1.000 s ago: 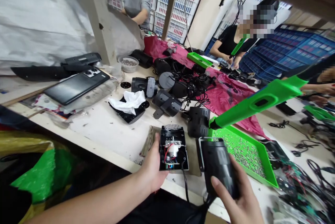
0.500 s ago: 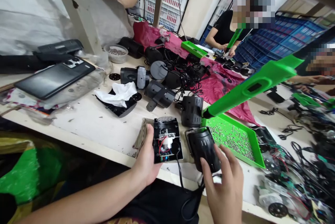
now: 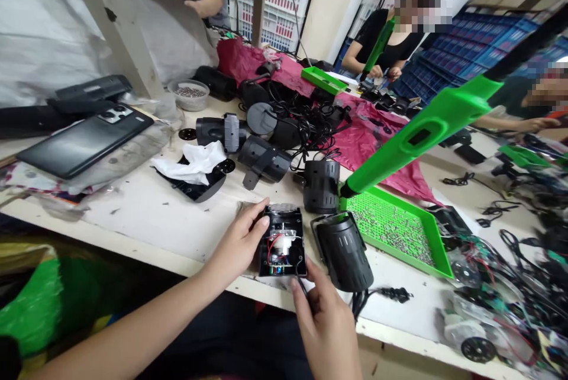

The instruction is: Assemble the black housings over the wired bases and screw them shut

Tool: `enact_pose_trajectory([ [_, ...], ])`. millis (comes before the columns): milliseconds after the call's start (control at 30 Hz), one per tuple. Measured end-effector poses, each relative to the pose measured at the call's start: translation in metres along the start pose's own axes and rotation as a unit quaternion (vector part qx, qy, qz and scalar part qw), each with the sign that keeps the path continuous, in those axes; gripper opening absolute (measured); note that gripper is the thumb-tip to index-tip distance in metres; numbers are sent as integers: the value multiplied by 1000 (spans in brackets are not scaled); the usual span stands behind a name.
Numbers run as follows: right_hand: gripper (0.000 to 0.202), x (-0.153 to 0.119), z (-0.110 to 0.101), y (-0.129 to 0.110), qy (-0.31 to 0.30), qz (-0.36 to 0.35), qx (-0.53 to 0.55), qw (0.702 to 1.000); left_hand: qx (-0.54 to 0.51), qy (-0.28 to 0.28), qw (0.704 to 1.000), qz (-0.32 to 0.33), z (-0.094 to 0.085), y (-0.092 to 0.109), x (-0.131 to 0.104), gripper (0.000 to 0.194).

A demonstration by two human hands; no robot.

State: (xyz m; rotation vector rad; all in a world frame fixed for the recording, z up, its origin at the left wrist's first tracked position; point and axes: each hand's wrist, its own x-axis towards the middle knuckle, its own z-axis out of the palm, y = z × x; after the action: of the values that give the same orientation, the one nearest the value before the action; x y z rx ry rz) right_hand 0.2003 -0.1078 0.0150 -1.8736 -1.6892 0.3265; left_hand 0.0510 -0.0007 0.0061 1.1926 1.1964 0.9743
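An open black housing half [image 3: 295,223] lies at the table's front edge, its inside facing up. A white motor [image 3: 283,245] with red wires and a small circuit board sit in it. My left hand [image 3: 239,238] grips the housing's left side, thumb and fingers along the wall. At the lower right corner, my right hand [image 3: 326,315] pinches the black cable [image 3: 302,285] that leaves the housing. Just right of it rests a closed black cylindrical unit [image 3: 346,253] with a bracket, and its cable with a plug [image 3: 397,294] lies beside it.
A green electric screwdriver [image 3: 417,134] slants over a green tray [image 3: 446,258] of screws. Behind are several black units [image 3: 266,159], tangled cables and pink plastic [image 3: 368,143]. A phone [image 3: 84,140] lies left; loose motor parts [image 3: 477,332] right. Other people work across the table.
My right hand has let go of the closed cylindrical unit and moved left to the housing's cable. The unit stays on the table. My left hand has shifted its grip up the housing's side.
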Motion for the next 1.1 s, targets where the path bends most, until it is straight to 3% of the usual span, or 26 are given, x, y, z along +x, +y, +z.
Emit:
enact_pose_trajectory([
  [67,42,0,-6,0,-24,-12,3,1000,92,-5,995,42,-6,-1,1,54],
  [133,35,0,-17,2,-5,-32,2,999,158,-4,985,75,-10,1,-3,57],
  [200,35,3,-28,8,80,-47,-40,995,199,-29,973,110,-13,4,-10,65],
  [267,51,9,-36,18,161,-43,-114,979,229,-76,959,148,-17,4,-14,78],
  [300,63,13,-38,24,170,-38,-144,974,246,-97,951,161,-19,3,-16,87],
  [367,78,20,-37,36,137,-26,-167,976,291,-121,932,177,-21,1,-17,107],
  [433,78,25,-33,45,96,-20,-155,983,340,-129,913,185,-22,-1,-18,119],
  [600,67,19,-39,54,33,-13,-96,995,381,-124,894,199,-21,-3,-21,113],
  [667,66,14,-52,56,40,-4,-82,996,379,-126,894,202,-22,-2,-23,111],
  [767,72,16,-77,63,112,73,-88,987,379,-138,892,202,-22,1,-22,110],
  [900,86,51,-101,81,159,204,-136,956,385,-165,886,200,-17,7,-17,113],
  [1033,84,99,-103,104,80,207,-208,952,381,-177,886,197,-15,8,-15,114],
  [1100,82,109,-98,108,56,193,-227,953,376,-164,891,194,-16,6,-15,116],
])
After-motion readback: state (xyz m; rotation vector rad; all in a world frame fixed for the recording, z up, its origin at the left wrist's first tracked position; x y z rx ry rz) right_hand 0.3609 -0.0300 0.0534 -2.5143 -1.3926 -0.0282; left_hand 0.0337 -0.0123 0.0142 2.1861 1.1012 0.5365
